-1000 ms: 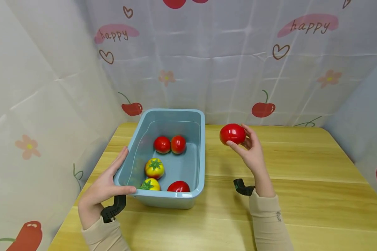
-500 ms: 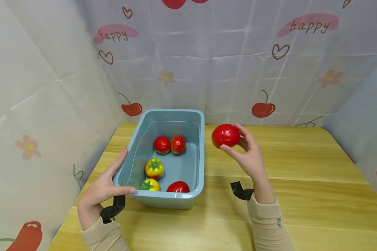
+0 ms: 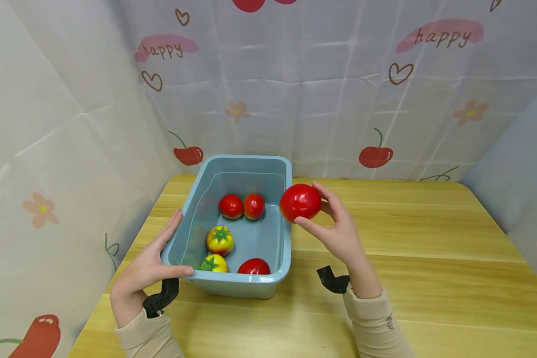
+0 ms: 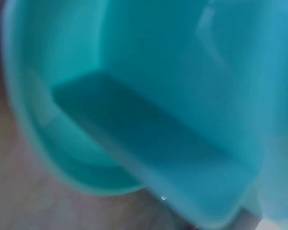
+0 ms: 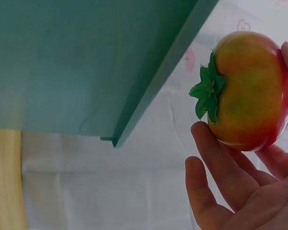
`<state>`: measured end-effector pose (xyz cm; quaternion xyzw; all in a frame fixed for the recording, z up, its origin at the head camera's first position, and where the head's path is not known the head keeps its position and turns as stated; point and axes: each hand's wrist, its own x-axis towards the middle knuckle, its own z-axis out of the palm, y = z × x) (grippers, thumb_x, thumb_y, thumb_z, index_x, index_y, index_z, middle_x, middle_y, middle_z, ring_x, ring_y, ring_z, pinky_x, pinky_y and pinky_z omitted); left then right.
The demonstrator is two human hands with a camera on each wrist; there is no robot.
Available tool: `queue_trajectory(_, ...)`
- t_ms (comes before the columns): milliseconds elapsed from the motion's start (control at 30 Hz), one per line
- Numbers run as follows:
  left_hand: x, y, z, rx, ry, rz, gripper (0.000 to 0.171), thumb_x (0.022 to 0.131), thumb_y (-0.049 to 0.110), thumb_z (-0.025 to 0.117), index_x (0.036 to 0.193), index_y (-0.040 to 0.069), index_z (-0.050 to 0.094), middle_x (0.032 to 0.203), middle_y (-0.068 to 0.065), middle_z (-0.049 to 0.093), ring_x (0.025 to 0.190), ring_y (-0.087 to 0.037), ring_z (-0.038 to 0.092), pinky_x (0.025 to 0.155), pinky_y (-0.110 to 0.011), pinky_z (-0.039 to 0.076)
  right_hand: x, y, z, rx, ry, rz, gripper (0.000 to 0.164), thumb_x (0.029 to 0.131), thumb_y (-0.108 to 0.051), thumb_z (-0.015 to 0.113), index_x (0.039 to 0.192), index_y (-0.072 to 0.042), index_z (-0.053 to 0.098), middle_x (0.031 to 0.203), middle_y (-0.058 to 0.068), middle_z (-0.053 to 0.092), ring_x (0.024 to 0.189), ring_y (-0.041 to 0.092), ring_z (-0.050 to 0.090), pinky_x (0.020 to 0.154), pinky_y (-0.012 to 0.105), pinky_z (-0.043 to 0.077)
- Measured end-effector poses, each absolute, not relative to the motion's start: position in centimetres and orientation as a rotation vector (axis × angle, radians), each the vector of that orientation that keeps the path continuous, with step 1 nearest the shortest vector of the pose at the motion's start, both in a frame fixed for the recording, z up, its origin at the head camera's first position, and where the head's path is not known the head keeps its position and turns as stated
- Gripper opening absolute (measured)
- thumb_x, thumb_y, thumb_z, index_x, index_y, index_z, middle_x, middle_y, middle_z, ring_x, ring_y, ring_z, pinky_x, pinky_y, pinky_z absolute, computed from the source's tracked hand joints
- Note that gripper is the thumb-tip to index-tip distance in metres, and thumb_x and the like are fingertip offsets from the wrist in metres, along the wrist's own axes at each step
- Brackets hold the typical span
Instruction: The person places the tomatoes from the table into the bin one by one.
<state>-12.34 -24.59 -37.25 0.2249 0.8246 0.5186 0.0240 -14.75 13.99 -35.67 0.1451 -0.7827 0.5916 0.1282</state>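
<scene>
My right hand [image 3: 337, 231] holds a shiny red toy tomato [image 3: 301, 203] between thumb and fingers, over the bin's right rim in the head view. In the right wrist view, the tomato [image 5: 247, 91] shows a yellow-orange underside and a green leafy cap beside the bin wall [image 5: 86, 62]. My left hand [image 3: 147, 266] rests on the near left corner of the blue plastic bin [image 3: 288, 233], thumb along the front rim and fingers straight along the left side. Inside lie several tomatoes: two red ones [image 3: 230, 206] touching, two yellow ones [image 3: 220, 240] with green caps, and another red [image 3: 254, 266] near the front wall.
The bin stands on a light wooden table [image 3: 411, 233] toward its left side. A white printed curtain [image 3: 322, 99] hangs behind the table and along the left. Black wrist cameras [image 3: 333, 281] sit on both wrists. The blurred left wrist view mostly shows bin wall [image 4: 182, 96].
My right hand has carried the tomato leftward and slightly nearer, from above the table to the bin's right rim. The left hand and the bin have stayed in place.
</scene>
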Motion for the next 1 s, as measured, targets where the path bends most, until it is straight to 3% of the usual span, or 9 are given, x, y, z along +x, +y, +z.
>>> queue_trajectory(500, -12.3, -24.5, -37.2, 0.683, 2.567, 1.582, 0.107, 0.070, 0.005, 0.080, 0.152, 0.018, 0.013, 0.157, 0.006, 0.004, 0.139, -0.030, 0.009, 0.095, -0.010, 0.026, -13.9, 11.3, -35.7, 0.558, -2.319, 1.690, 0.071, 0.078, -0.018, 0.077, 0.140, -0.021, 0.044, 0.135, -0.002, 0.048, 0.116, 0.020, 0.050, 0.093, 0.045, 0.043)
queue_trajectory(800, -12.3, -24.5, -37.0, 0.697, 2.577, 1.576, 0.107, 0.069, 0.005, 0.080, 0.152, 0.019, 0.013, 0.157, 0.003, 0.005, 0.139, -0.030, 0.009, 0.095, -0.010, 0.025, -13.8, 10.2, -36.4, 0.576, -2.414, 1.644, 0.070, 0.076, -0.030, 0.079, 0.138, -0.033, 0.044, 0.136, -0.009, 0.046, 0.123, 0.015, 0.041, 0.094, 0.052, 0.039)
queue_trajectory(1000, -12.2, -24.4, -36.8, 0.699, 2.588, 1.562, 0.108, 0.069, 0.006, 0.081, 0.152, 0.019, 0.014, 0.157, 0.004, 0.005, 0.139, -0.030, 0.009, 0.094, -0.010, 0.025, -13.7, 9.7, -36.6, 0.585, -2.428, 1.618, 0.068, 0.075, -0.033, 0.079, 0.136, -0.030, 0.048, 0.132, -0.008, 0.049, 0.119, 0.015, 0.045, 0.093, 0.049, 0.041)
